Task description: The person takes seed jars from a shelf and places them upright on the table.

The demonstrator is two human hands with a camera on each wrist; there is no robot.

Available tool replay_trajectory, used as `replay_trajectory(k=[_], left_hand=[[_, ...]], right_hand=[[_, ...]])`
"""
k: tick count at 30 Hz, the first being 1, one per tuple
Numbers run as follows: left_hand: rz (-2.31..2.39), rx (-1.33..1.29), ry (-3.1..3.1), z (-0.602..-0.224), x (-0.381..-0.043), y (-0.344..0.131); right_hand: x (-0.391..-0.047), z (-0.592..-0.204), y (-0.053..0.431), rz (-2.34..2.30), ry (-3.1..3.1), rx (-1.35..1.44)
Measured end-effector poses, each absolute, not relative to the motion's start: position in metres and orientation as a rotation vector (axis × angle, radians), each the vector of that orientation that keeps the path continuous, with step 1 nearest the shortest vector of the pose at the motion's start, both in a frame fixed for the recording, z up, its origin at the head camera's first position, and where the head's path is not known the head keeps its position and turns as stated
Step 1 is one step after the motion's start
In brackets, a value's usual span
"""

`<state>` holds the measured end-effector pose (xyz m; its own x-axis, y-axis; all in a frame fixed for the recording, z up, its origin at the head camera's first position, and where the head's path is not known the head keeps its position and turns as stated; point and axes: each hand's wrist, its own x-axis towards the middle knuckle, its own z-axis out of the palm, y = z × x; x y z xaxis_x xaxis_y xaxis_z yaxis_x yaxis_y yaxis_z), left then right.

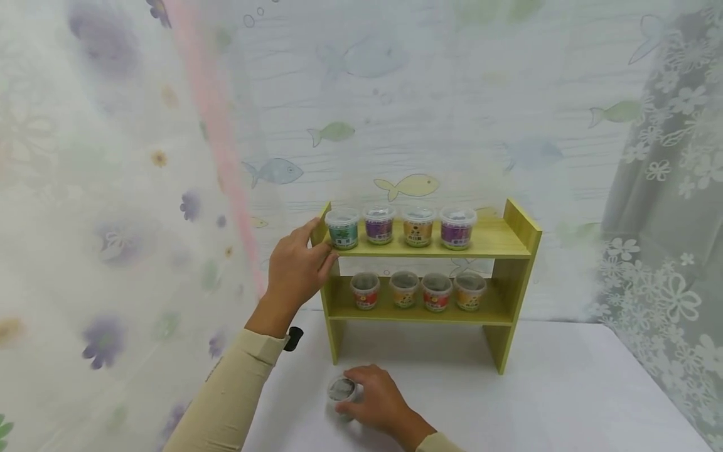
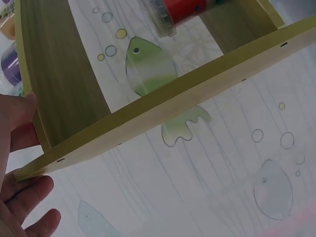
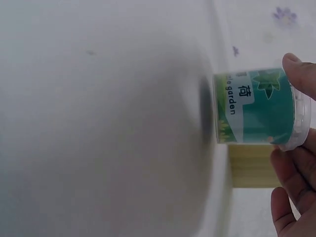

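My left hand point(image 1: 298, 265) grips the left side panel of a small two-tier wooden shelf point(image 1: 420, 316) at its upper end. In the left wrist view the thumb point(image 2: 22, 111) lies on the inner side of the board and other fingers on the outer side. Low in the head view, my right hand point(image 1: 377, 399) holds a lidded plastic cup point(image 1: 341, 390) by its rim, between thumb and fingers. That cup point(image 3: 261, 106) carries a teal label with a leaf and the words "garden" in the right wrist view. It stands upright, close over the white tabletop.
Several lidded cups with teal, purple and orange labels point(image 1: 417, 227) line the upper tier. On the lower tier sit several cups with red and orange labels point(image 1: 437, 293). A white cloth point(image 1: 570, 389) covers the table. Patterned curtains point(image 1: 452, 94) hang behind and to the left.
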<state>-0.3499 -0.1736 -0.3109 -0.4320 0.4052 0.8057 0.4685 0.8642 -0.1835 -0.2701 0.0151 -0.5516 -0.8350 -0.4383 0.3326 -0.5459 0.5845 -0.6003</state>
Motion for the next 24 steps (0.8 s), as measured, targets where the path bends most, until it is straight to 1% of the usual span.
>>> replay_trajectory(k=[9,24], left_hand=[[-0.093,-0.652,-2.055,-0.3105,-0.3501,-0.1741],[-0.107,-0.629,-2.08,-0.3102,-0.3499,-0.1721]], right_hand=[[-0.2689,-0.5525,0.0175,1.116,-2.664,0.799],[-0.262,-0.5489,0.0219,0.802,-2.778,0.733]])
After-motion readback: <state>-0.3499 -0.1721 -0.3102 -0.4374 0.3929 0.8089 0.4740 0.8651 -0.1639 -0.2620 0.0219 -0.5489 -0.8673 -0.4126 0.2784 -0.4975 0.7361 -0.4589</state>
